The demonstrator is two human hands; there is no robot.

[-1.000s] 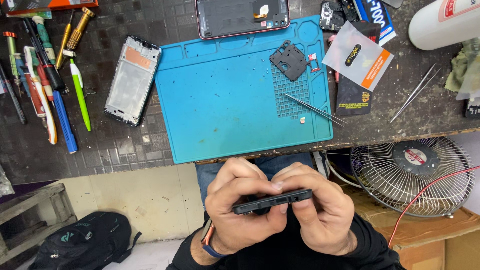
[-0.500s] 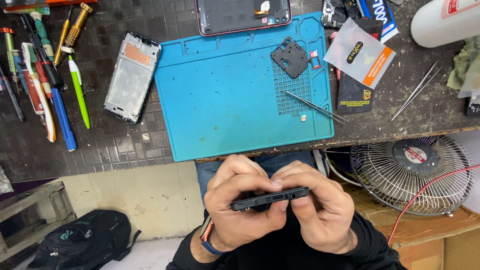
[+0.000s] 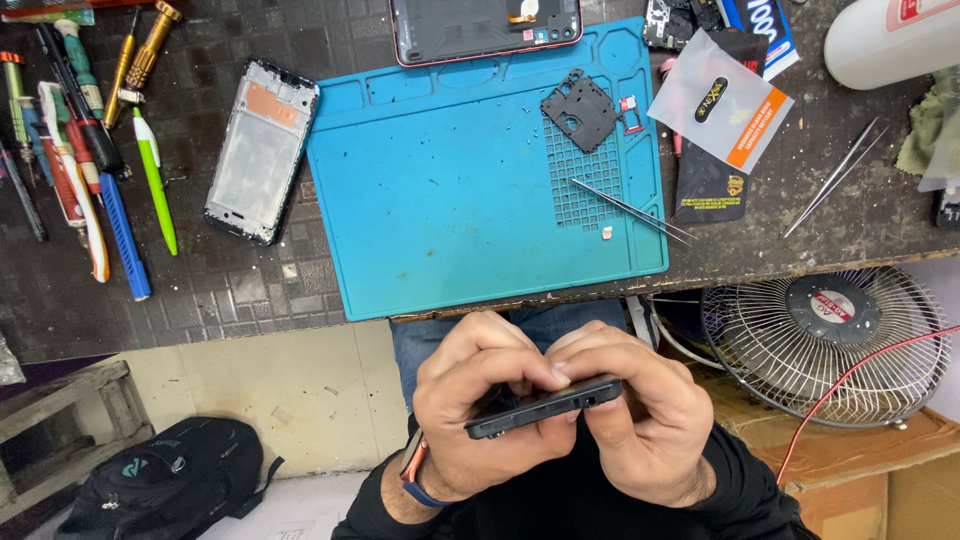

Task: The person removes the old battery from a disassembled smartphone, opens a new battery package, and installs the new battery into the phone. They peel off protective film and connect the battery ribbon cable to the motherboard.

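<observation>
Black phone (image 3: 543, 405) is being gripped edge-on by both hands below the bench's front edge, left hand (image 3: 478, 415) and right hand (image 3: 640, 420) clenching fingers around it. Tweezers (image 3: 628, 209) are lying on the blue mat (image 3: 440, 210) near its right edge.

Matt black phone (image 3: 545, 408); smooth blue rubbery mat (image 3: 450, 200)

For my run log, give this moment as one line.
left hand: grips phone | right hand: grips phone | teal mat: tweezers
</observation>
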